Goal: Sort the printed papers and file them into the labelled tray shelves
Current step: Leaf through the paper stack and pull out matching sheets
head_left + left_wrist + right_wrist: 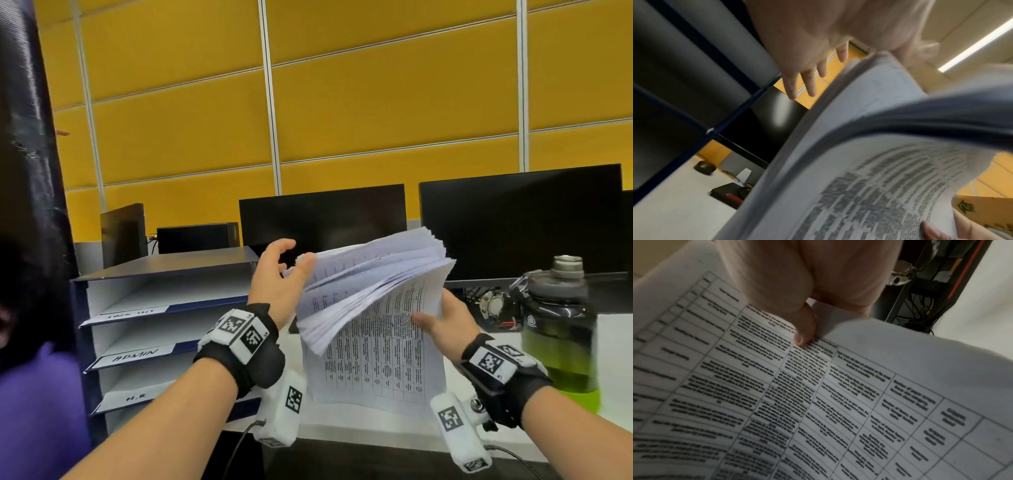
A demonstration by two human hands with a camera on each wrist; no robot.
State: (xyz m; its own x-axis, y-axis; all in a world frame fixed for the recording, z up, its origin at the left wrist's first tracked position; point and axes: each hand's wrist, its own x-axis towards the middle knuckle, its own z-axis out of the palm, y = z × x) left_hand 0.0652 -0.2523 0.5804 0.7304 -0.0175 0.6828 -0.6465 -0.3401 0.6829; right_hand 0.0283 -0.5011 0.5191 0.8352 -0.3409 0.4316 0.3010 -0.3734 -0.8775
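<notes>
- Yellow wall panels [342, 113] with grey strips stand behind a white desk [342, 425], and two dark monitors [322, 219] stand at the back of the desk.
- On the left of the desk stands a dark blue tray shelf unit [164, 301]; paper labels are on the front of its shelves, and one label [137, 354] reads "ADMIN".
- A thick stack of printed papers [373, 308] is held upright above the desk, to the right of the shelf unit, between both hands.
- The right hand [445, 318] grasps the right edge of the stack: its thumb [803, 331] presses on a printed table page, and the other fingers are hidden behind the sheets.
- The left hand [274, 277] is at the upper left corner of the stack. Its thumb touches the edge of the fanned upper sheets and bends them back; its fingers [809, 81] are extended and loose, spread apart from the paper.
- The upper sheets curve to the left and leave the table page open to view.
- A dark bottle [558, 325] with green liquid stands on the desk just to the right of the right hand.
</notes>
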